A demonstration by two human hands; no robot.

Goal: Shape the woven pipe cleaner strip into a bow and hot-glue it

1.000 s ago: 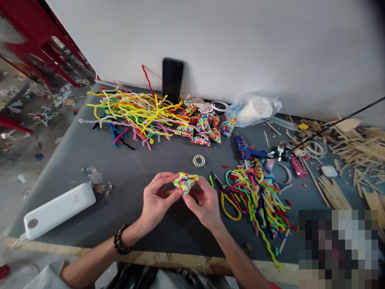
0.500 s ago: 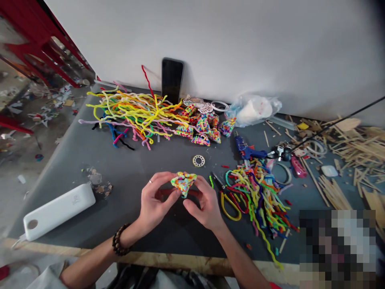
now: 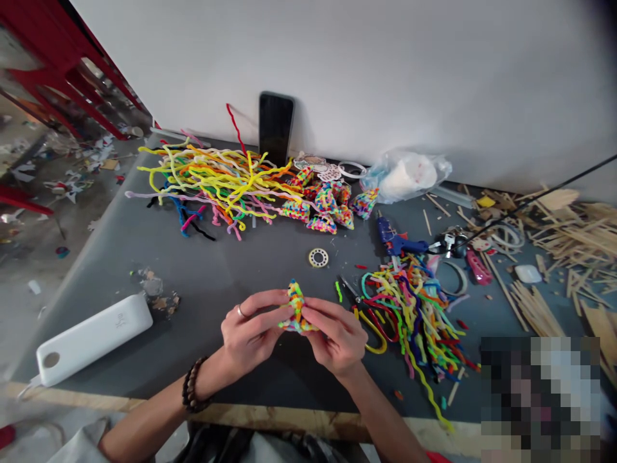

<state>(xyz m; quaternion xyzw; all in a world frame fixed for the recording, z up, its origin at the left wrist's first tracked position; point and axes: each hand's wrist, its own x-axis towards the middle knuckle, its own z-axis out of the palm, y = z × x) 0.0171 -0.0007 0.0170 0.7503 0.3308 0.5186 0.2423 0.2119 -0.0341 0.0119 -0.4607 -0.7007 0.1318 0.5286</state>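
Note:
Between my two hands, above the front middle of the dark table (image 3: 202, 379), is a small multicoloured pipe-cleaner pyramid (image 3: 296, 312). My left hand (image 3: 253, 325) pinches its left side, and a ring shows on one finger. On the other side my right hand (image 3: 337, 331) grips it with thumb and fingers. The piece stands point up, its wider edge low between the thumbs; fingers cover part of it. Just right of my right hand lie scissors (image 3: 376, 328) with red and yellow handles. Beyond the hands rests a small round ring-shaped piece (image 3: 318, 258).
Similar colourful pieces (image 3: 325, 198) sit at the back beside long pipe cleaners (image 3: 212, 173). A phone (image 3: 276, 125) leans on the wall. To the right are a blue glue gun (image 3: 398, 241), cut pipe cleaners (image 3: 419, 308) and wooden sticks (image 3: 544, 308). A white power bank (image 3: 96, 337) lies left.
The pyramid has been turned in my hands, from a triangular face with its point down to its point up. Both hands' fingers have closed in around it.

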